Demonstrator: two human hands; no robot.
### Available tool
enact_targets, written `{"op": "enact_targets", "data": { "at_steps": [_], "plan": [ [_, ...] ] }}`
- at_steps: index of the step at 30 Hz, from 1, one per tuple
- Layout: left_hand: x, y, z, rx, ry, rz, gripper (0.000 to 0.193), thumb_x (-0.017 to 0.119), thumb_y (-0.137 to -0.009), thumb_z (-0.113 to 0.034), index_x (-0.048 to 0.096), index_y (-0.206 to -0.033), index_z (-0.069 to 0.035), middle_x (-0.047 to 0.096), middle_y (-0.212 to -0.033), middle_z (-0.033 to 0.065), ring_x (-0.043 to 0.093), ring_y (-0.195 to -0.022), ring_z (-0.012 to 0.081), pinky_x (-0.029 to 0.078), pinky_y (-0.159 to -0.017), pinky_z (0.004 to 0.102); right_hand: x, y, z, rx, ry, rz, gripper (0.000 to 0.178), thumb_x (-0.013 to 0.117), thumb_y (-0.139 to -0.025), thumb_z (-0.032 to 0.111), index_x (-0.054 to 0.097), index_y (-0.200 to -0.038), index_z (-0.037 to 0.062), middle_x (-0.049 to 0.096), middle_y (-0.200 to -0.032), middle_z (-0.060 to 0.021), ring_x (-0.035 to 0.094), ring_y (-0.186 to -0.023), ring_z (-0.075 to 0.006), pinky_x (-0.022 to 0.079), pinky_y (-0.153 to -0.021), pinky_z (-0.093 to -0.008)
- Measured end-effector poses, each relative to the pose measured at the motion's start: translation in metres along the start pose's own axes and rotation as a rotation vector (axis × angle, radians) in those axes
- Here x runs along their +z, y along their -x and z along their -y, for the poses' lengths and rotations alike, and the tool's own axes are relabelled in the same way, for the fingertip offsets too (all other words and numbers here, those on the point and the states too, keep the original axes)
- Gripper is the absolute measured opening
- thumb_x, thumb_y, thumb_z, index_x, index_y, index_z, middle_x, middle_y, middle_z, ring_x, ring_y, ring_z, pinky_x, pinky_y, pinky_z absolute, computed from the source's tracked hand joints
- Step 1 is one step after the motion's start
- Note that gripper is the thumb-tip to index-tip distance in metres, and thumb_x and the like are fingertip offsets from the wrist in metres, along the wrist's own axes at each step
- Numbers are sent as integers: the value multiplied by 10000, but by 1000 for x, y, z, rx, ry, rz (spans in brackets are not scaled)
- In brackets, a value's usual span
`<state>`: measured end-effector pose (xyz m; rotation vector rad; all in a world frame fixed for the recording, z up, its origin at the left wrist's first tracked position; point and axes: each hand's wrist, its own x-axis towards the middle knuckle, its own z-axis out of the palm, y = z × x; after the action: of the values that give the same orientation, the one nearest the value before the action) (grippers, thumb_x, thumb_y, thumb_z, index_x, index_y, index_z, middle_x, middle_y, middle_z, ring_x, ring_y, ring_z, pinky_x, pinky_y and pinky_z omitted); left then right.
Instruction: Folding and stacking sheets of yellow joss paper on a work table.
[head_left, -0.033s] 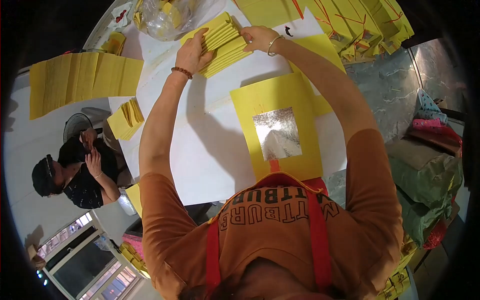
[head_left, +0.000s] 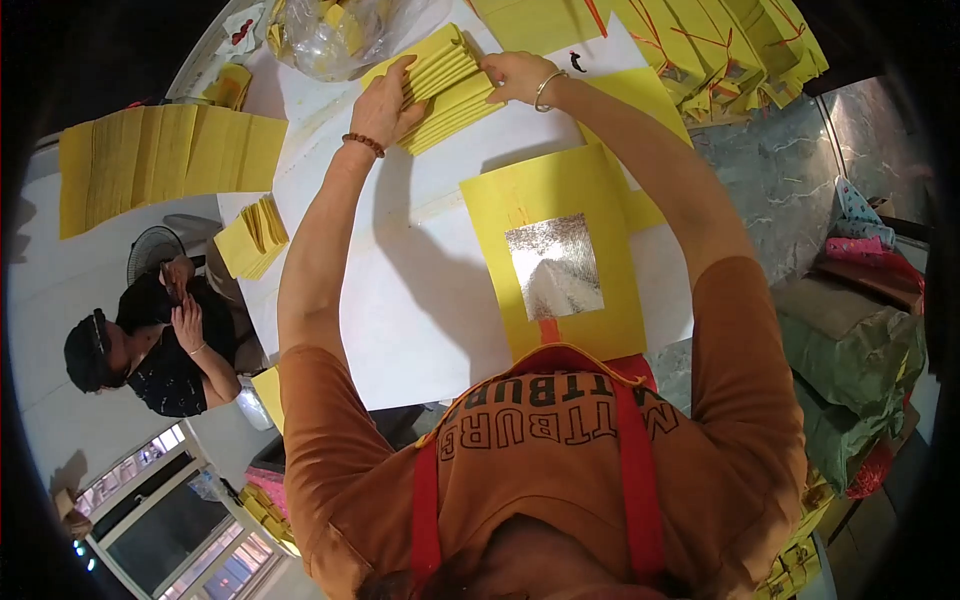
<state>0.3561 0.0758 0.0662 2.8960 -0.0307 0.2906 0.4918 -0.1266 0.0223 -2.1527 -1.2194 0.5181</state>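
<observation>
A stack of folded yellow paper [head_left: 445,92] lies at the far side of the white table [head_left: 410,340], its folds fanned in ridges. My left hand [head_left: 384,108] grips its left edge, thumb and fingers bent round it. At the right end, my right hand [head_left: 520,78] pinches the stack between thumb and fingers; the fingertips are partly hidden. Closer to me lies a yellow paper sheet [head_left: 485,215] with a silver foil square [head_left: 555,268] on it.
A clear plastic bag [head_left: 335,40] with yellow pieces sits beyond my left hand. Yellow paper [head_left: 170,155] and a small folded stack [head_left: 252,238] lie at left. Yellow bundles with red strings [head_left: 715,50] are at far right. A co-worker [head_left: 165,335] sits at left.
</observation>
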Motion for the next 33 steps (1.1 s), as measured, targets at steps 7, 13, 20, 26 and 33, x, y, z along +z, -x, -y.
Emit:
{"op": "enact_targets", "data": {
  "at_steps": [7, 13, 20, 26, 33],
  "plan": [
    [-1, -2, 3, -20, 15, 14, 620, 646, -739, -279, 367, -1273, -133, 605, -942, 150, 550, -892, 328, 464, -763, 407, -4, 2, 8, -83, 394, -62, 330, 495, -867, 414, 574, -939, 101, 644, -874, -90, 618, -851, -287, 474, -722, -403],
    [0, 3, -7, 123, -66, -29, 675, 679, -710, -272, 373, -1285, -97, 566, -1041, 164, 519, -947, 332, 445, -807, 393, -7, 0, 10, -63, 433, -29, 377, 444, -885, 441, 576, -898, 88, 646, -848, -107, 622, -818, -305, 472, -730, -419],
    [3, 1, -10, 48, -91, -4, 729, 711, -657, -247, 373, -1285, -94, 577, -1012, 146, 524, -912, 331, 449, -792, 396, -2, 8, -10, -95, 107, -49, 391, 568, -816, 411, 527, -1083, 129, 636, -952, -90, 611, -895, -279, 473, -738, -404],
    [4, 1, -10, 49, -74, -40, 727, 705, -649, -234, 375, -1283, -101, 585, -1000, 143, 528, -899, 329, 449, -794, 403, 6, 3, -16, -125, 231, -8, 576, 658, -744, 297, 359, -1217, 163, 595, -1056, -101, 595, -926, -303, 471, -744, -422],
    [2, 2, -11, 6, -48, -38, 736, 709, -633, -236, 377, -1276, -102, 595, -1012, 131, 534, -887, 330, 454, -794, 401, 4, 9, -4, -106, 446, -24, 518, 606, -788, 329, 359, -1214, 170, 642, -838, -116, 630, -770, -311, 482, -675, -415]
  ]
}}
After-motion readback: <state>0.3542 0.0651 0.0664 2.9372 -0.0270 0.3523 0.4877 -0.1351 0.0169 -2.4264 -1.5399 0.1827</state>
